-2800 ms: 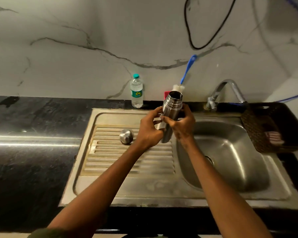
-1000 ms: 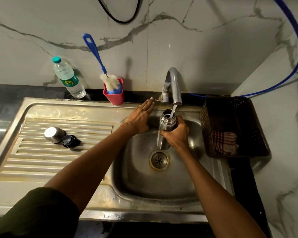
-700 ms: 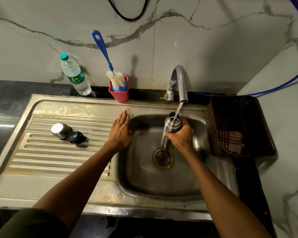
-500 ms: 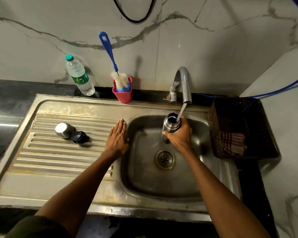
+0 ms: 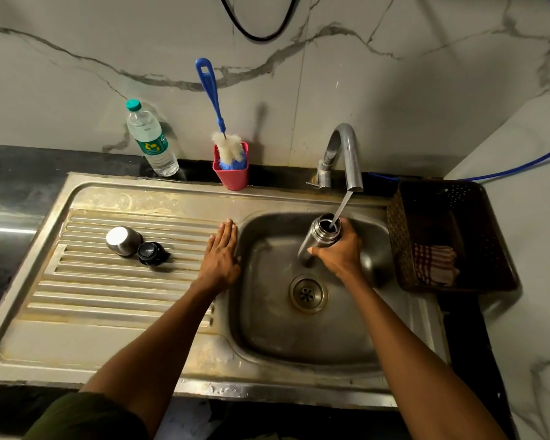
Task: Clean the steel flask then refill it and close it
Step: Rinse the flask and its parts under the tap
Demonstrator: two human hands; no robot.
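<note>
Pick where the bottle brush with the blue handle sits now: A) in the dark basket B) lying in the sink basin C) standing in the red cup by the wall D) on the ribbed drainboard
C: the white-bristled bottle brush with the blue handle stands head-down in the red plastic cup against the marble wall, behind the steel sink.

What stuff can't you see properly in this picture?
- How full the steel flask is: head view shows only its dark mouth.
- Flask's lower body: right hand covers it.
- Water bottle label: too small to read.
- Black cable: cut off by the top edge.
</note>
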